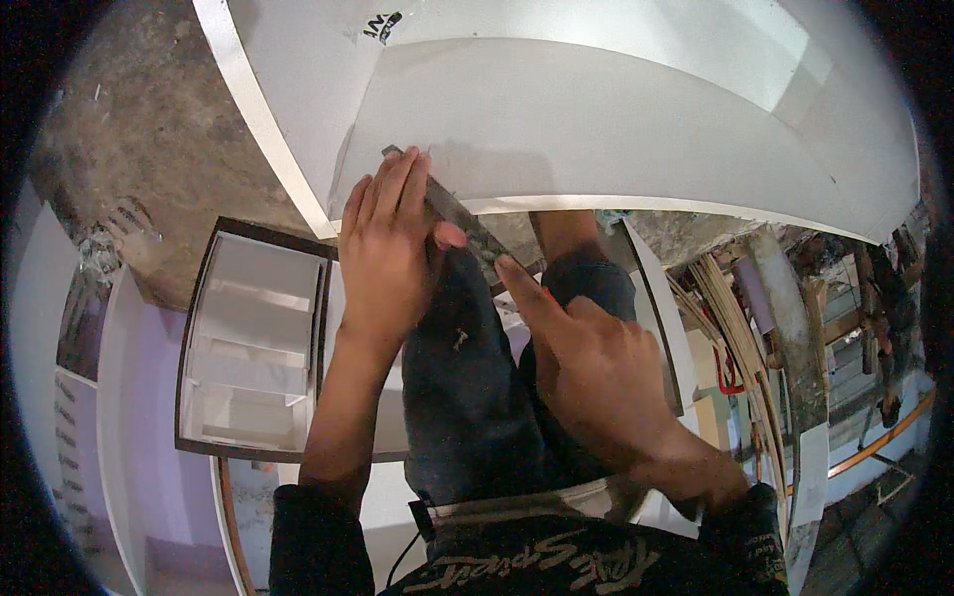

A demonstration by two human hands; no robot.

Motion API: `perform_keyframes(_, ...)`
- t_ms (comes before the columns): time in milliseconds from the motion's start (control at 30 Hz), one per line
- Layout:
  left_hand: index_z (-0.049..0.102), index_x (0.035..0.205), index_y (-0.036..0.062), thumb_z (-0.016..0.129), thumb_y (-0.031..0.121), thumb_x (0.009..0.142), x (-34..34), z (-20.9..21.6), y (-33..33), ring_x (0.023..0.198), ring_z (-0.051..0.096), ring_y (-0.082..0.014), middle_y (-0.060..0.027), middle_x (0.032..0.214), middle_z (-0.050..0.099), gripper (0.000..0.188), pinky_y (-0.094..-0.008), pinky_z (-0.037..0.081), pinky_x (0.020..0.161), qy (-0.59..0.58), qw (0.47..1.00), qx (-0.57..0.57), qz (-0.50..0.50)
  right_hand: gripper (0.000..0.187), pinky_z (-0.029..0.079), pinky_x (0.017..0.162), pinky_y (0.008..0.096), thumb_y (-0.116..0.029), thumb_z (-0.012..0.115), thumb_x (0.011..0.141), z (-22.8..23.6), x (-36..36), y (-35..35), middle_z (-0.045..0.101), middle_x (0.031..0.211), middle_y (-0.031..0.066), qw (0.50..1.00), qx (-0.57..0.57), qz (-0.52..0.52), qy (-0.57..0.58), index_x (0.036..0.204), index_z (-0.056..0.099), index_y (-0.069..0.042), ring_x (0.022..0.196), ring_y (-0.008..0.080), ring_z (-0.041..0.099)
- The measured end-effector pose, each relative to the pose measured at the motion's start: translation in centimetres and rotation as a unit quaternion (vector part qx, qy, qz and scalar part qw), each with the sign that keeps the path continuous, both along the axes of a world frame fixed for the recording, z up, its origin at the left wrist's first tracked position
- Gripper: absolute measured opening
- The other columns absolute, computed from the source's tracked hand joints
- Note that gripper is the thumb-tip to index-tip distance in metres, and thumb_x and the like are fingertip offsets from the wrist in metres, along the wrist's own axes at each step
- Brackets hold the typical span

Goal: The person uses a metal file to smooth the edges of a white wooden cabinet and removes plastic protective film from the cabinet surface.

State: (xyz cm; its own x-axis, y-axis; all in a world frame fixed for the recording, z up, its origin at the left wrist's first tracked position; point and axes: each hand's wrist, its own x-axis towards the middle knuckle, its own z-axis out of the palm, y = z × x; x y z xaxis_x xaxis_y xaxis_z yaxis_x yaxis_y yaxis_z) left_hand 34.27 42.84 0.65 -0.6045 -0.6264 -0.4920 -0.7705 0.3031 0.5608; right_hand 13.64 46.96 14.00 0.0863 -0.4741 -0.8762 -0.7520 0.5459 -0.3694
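Note:
A long, flat, dark metal file [465,221] lies slantwise across the near edge of a white cabinet [636,204]. My right hand [601,368] is closed round its near end, index finger stretched along the tool. A bit of orange shows at the grip; the rest of the handle is hidden in the palm. On the file's far end rests my left hand [390,243], fingers straight and laid over the metal by the cabinet's corner, thumb apart.
Behind my left forearm stands a dark-edged white cabinet [253,338] with inner compartments. My knees [467,368] are below the file. Thin wooden strips [740,348], a red-framed tool [728,370] and planks crowd the right. White and lilac panels [169,397] stand left, on stained concrete floor [149,129].

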Motion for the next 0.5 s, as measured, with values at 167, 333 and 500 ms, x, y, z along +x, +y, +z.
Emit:
perform_keyframes(167, 0.058, 0.137, 0.0028, 0.070, 0.030, 0.094, -1.0, -0.7, -0.6, 0.125, 0.056, -0.0387, -0.0158, 0.137, 0.061, 0.052, -0.0488, 0.042, 0.107, -0.025, 0.999, -0.017, 0.023, 0.066, 0.057, 0.051, 0.0459, -0.012, 0.059, 0.089, -2.3, -0.2, 0.9, 0.064, 0.076, 0.0143, 0.999, -0.035, 0.012, -0.010, 0.154, 0.045, -0.020, 0.057, 0.0336, 0.068)
perform_keyframes(333, 0.069, 0.121, 0.0069, 0.081, 0.025, 0.083, 1.3, 0.7, 2.4, 0.112, 0.058, -0.0358, -0.0108, 0.121, 0.065, 0.044, -0.0489, 0.044, 0.102, 0.056, 0.988, -0.100, 0.107, 0.054, 0.052, 0.055, 0.0444, -0.005, 0.060, 0.094, 1.0, -2.3, 0.9, 0.064, 0.075, 0.0145, 0.995, -0.044, -0.090, 0.011, 0.147, 0.055, -0.016, 0.061, 0.0327, 0.064)
perform_keyframes(500, 0.070, 0.119, 0.0092, 0.080, 0.028, 0.084, -1.0, 1.3, 3.1, 0.114, 0.058, -0.0334, -0.0072, 0.117, 0.065, 0.041, -0.0483, 0.045, 0.102, 0.038, 0.993, -0.085, 0.072, 0.067, 0.051, 0.055, 0.0440, 0.002, 0.064, 0.087, 3.7, -5.5, 2.0, 0.066, 0.082, 0.0153, 0.991, -0.022, -0.134, 0.011, 0.150, 0.053, -0.018, 0.063, 0.0319, 0.064)
